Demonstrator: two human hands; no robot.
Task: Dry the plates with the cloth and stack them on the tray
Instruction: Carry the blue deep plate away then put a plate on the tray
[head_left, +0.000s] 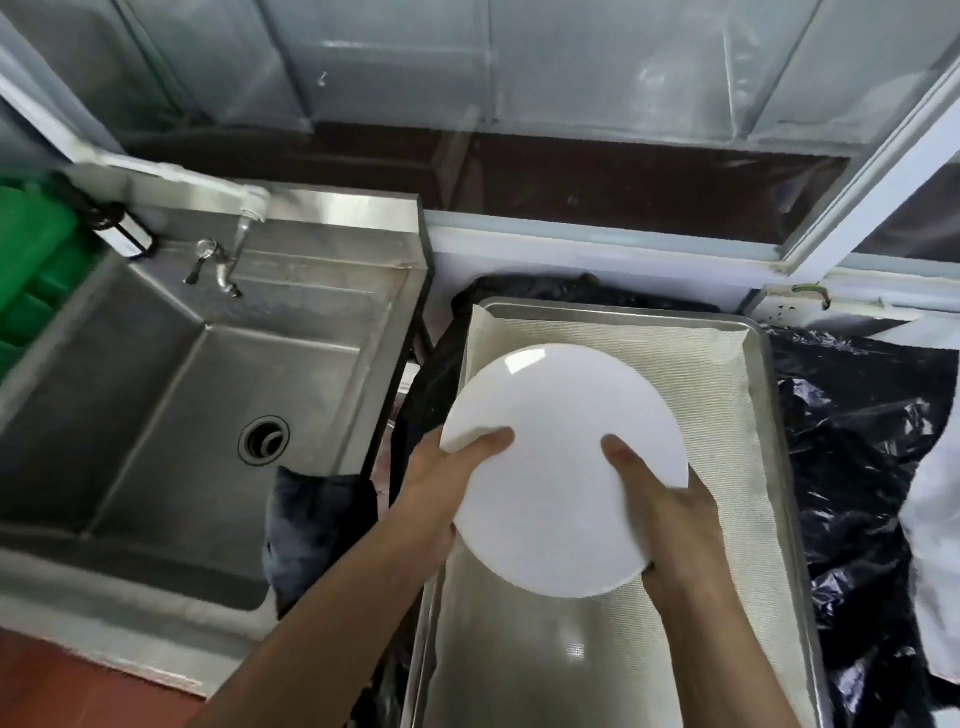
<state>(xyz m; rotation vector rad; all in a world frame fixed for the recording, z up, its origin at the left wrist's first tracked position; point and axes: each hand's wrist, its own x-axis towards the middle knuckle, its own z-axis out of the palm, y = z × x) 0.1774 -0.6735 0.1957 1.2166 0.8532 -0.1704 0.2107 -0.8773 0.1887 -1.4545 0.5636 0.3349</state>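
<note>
Above the lined metal tray (769, 395), left hand (457, 467) and right hand (670, 504) grip the round white plate (561, 467); lower it level, gently.

Black plastic sheeting (857, 415) carries the metal tray (779, 467).

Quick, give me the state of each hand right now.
Left hand: holding the white plate by its left edge.
Right hand: holding the same plate by its right edge, above the tray.
</note>
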